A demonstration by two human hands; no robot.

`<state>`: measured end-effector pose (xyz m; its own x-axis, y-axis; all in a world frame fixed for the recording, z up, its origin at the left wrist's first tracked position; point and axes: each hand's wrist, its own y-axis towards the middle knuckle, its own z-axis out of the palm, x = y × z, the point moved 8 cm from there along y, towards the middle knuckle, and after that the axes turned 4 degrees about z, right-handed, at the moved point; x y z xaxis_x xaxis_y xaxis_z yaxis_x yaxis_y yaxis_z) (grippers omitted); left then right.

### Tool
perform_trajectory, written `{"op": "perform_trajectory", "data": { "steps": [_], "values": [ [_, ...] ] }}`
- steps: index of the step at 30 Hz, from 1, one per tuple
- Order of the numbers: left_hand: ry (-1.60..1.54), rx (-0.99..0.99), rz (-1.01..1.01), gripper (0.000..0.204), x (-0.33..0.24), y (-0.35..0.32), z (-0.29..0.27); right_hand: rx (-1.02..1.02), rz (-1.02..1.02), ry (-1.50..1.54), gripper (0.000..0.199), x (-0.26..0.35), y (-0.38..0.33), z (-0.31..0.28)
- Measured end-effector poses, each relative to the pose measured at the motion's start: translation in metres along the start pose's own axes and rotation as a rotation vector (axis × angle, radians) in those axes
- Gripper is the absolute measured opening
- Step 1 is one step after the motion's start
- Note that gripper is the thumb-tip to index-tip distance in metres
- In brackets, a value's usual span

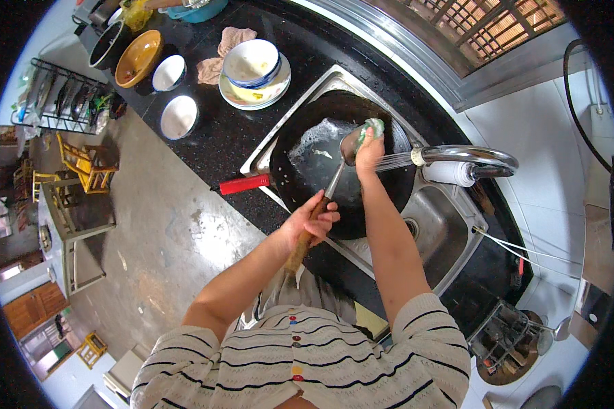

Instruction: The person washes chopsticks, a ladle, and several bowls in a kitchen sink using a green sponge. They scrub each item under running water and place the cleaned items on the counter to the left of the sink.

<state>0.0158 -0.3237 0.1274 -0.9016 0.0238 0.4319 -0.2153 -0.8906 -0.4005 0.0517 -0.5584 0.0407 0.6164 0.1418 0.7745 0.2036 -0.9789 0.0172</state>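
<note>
My left hand (310, 221) is wrapped round the wooden handle of a metal spatula (333, 180), which slants up and away to the right. At its blade, my right hand (370, 155) grips a green-and-white scrubbing cloth (374, 125) and presses it to the metal. Both are above a large black wok (300, 129) resting over the sink (256, 163), with soapy water inside. A red handle (244, 184) sticks out from the wok's left side. Water sprays from the chrome faucet (467, 155) onto or just beside my right wrist.
On the black counter, stacked bowls and plates (256, 97) stand beyond the sink's left, near a pinkish cloth (235, 39). Two white bowls (179, 117) and a brown basin (138, 59) lie farther left. A second sink basin (440, 218) is at right, and a wire rack (505, 334) lower right.
</note>
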Motion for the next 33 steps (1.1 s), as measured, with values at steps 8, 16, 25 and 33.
{"op": "perform_trajectory", "data": {
  "steps": [8, 16, 25, 33],
  "values": [
    [0.474, -0.247, 0.123, 0.027, -0.026, 0.008, -0.011, 0.111, 0.474, 0.349, 0.060, -0.033, -0.006, 0.005],
    [1.879, -0.723, 0.751, 0.031, -0.093, -0.054, -0.013, 0.206, -0.501, -0.532, 0.049, 0.018, -0.058, 0.007],
    [2.365, -0.837, 0.798, 0.030, -0.084, -0.051, 0.010, 0.525, -0.006, -0.057, 0.046, -0.064, -0.030, 0.014],
    [2.441, -0.691, 0.939, 0.024, -0.072, -0.036, 0.015, 0.665, -0.106, 0.212, 0.065, 0.028, -0.071, -0.012]
  ]
}}
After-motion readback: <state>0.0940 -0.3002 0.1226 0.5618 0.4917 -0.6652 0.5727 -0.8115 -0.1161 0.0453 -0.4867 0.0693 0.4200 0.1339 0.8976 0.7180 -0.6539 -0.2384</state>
